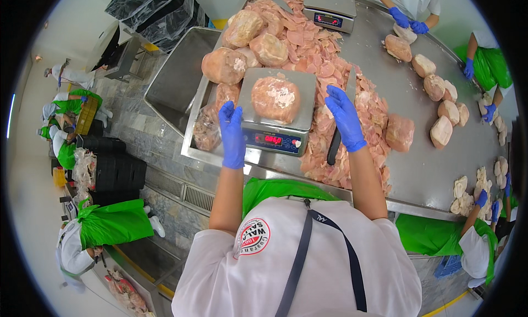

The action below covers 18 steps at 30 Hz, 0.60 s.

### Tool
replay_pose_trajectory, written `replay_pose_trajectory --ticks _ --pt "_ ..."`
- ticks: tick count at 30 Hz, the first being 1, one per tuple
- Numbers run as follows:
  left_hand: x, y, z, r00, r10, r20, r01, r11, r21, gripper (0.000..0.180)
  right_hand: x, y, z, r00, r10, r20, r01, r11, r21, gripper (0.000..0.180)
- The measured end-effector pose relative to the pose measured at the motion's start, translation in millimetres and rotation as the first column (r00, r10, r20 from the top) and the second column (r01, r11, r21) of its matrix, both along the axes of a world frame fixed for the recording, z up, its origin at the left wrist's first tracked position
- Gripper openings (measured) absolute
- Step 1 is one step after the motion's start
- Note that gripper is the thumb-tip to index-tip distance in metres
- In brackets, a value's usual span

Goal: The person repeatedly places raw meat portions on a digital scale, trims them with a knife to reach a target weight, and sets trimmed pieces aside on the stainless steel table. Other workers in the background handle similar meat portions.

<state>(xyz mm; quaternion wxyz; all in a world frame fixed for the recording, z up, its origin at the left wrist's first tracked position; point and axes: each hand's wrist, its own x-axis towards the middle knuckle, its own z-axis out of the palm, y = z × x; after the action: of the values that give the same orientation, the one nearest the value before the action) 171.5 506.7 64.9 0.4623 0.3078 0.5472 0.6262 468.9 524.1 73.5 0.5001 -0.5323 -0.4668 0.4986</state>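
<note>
Steel surface (418, 168), big and shiny, with a digital scale (278, 111) as the handy landmark near its front edge. Bagged lump of pink meat (276, 98) sits right on the scale's platform. Left hand (232, 134), blue glove, is flat and open, resting against the scale's left side. Right hand (345, 118), also gloved, hovers just right of the scale with fingers spread, gripping nothing. Behind and to the right of the scale there's a huge heap of sliced meat (330, 69), with more bagged lumps (242, 47) stacked behind the scale on the left. Further right of it, a row of wrapped portions (437, 97) where other people's gloved hands work. Second scale (330, 9) sits at the far end. Room has a grey tiled floor (137, 124) left of the scale, with workers in green aprons. Dark knife-like thing (334, 146) under the right wrist is hard to make out, and the scale's readout is too blurry.
</note>
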Motion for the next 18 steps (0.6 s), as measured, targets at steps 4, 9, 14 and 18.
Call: replay_pose_trajectory --ticks 4,9,14,18 --pt "-10 -1 -12 0.999 -0.052 -0.007 0.052 0.999 0.015 0.04 -9 3 -6 0.999 0.02 0.028 -0.02 1.0 0.008 0.051" --pt "-18 -8 -31 0.994 -0.088 0.066 0.087 0.996 0.01 0.038 -26 3 -8 0.998 0.059 0.032 -0.059 0.998 0.0 0.055" --pt "-8 -16 -40 0.888 -0.274 0.369 0.317 0.946 -0.061 0.044 -71 11 4 0.979 0.202 0.012 -0.202 0.979 -0.021 0.076" --pt "16 -20 -19 0.909 -0.218 0.356 0.235 0.972 -0.007 0.069 -101 7 -7 0.924 0.329 0.194 -0.356 0.926 0.128 0.088"
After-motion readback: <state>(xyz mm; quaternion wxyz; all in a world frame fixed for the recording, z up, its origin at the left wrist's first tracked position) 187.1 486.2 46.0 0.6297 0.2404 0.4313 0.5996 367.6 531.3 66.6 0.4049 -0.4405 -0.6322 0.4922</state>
